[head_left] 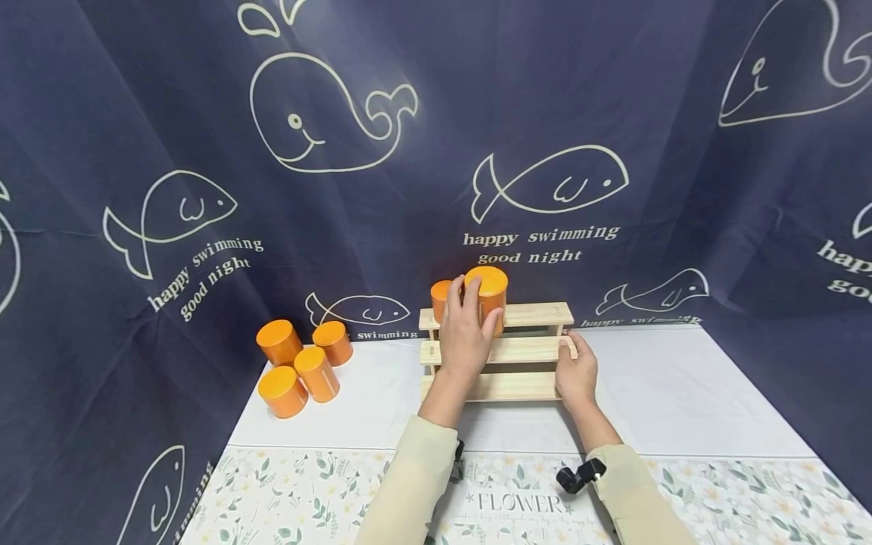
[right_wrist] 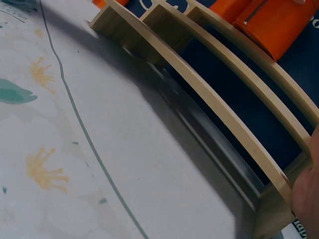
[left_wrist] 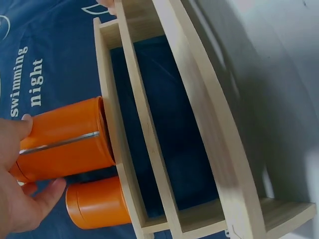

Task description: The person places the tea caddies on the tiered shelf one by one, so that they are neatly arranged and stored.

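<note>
My left hand (head_left: 466, 337) holds a tall orange canister (head_left: 492, 281) at the top tier of a three-tier wooden shelf rack (head_left: 521, 387). In the left wrist view the canister (left_wrist: 65, 137) shows a silvery strip down its side, with fingers and thumb around it. Its base meets the top board's front edge; whether it rests there I cannot tell. Just left of it, a smaller orange canister (head_left: 440, 301) stands on the top tier. The right hand (head_left: 576, 371) grips the rack's right end, thumb near the middle board.
Several orange canisters (head_left: 280, 391) of different sizes stand grouped on the white table (head_left: 381, 409) to the left. A dark blue curtain (head_left: 436, 189) with fish drawings hangs close behind the rack. Floral cloth (head_left: 306, 492) covers the table's near part.
</note>
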A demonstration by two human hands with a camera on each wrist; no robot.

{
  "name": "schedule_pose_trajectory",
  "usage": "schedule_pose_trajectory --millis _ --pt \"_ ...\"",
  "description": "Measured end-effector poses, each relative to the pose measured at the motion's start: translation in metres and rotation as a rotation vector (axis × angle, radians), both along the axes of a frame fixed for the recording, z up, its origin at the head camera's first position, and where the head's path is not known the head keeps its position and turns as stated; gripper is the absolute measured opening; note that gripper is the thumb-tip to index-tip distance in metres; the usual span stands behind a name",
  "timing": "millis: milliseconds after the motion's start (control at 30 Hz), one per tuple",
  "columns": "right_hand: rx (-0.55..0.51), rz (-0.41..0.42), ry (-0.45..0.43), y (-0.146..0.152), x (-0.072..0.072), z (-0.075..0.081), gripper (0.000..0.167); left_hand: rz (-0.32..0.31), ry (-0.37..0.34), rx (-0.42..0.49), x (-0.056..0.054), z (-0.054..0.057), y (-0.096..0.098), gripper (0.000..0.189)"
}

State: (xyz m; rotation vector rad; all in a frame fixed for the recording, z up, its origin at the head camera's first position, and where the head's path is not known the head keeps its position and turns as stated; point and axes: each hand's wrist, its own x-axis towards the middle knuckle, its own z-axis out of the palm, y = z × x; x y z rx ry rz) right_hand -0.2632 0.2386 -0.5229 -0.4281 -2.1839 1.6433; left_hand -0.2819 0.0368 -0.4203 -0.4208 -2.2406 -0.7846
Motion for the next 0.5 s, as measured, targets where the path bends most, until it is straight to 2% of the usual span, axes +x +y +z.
schedule_pose_trajectory --millis 267,500 --pt "0.005 -0.005 0.011 0.000 -0.001 0.000 0.052 0.061 0.097 -0.100 -0.008 0.005 0.001 0.067" --pt "-0.003 -0.006 0.013 0.000 -0.001 -0.001 0.052 0.111 0.126 -0.157 -0.013 0.008 0.000 0.070"
